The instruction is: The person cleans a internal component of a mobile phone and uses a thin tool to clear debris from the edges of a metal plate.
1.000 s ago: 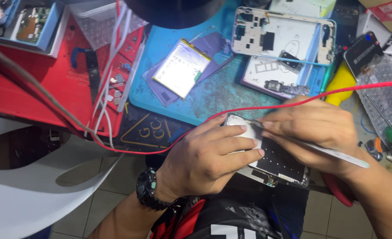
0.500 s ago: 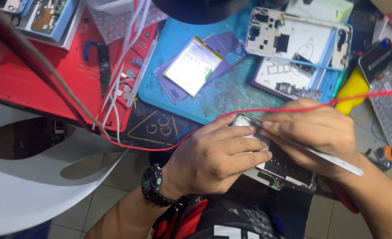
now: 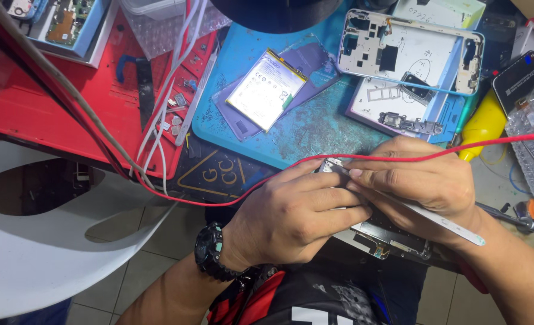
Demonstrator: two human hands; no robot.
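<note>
My left hand [image 3: 297, 213], with a black wristwatch [image 3: 209, 253] on its wrist, grips an opened phone body [image 3: 387, 235] held at the workbench's near edge. My right hand [image 3: 426, 183] is closed around a thin flat metal pry tool [image 3: 441, 219], whose tip rests on the phone's upper end between my two hands. Most of the phone is hidden under my fingers. A red wire [image 3: 447, 153] runs across the top of both hands.
On a blue work mat [image 3: 315, 129] lie a white phone battery [image 3: 267, 90], a white phone mid-frame [image 3: 408, 51] and small parts. A red tray [image 3: 50, 102] sits left, with white cables [image 3: 170, 90]. A yellow bottle [image 3: 484, 123] and screwdrivers [image 3: 511, 216] lie right.
Both hands stay on the phone with only a slight shift. The view has drifted a little, so the bench appears lower and more to the right.
</note>
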